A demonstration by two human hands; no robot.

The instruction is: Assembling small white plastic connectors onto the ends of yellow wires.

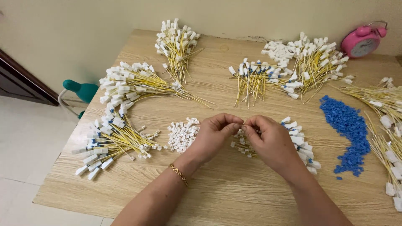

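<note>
At the middle of the wooden table point(234, 188), head view, one entry per item.

Left hand point(213, 136): fingers curled, thumb and forefinger pinched shut on a small white piece at the meeting point of both hands; a gold bracelet point(179, 174) sits on the wrist. The pinch seems meant to keep the tiny part steady at fingertip level.

Right hand point(270, 140): fingers likewise closed, tips touching those of the left, gripping what looks like a thin yellow wire; the exact part is hidden between the fingertips.

Wire pile point(299, 144): yellow wires with white end plugs, lying under and just right of the right hand, within easy reach.

White plugs point(182, 134): loose heap just left of the left hand, again close for quick picking.

Blue clips point(347, 134): loose spread to the right, apart from the hands.

Bundles, left point(121, 88) and lower left point(104, 142): wires fanned with plugs outward, kept in separate lots.

Bundles, far edge point(178, 42), point(255, 77), point(314, 60): similar fans, some with blue pieces fitted.

Bundles, right edge point(387, 125): partly out of frame.

Pink alarm clock point(362, 42): far right corner, against the wall.
</note>
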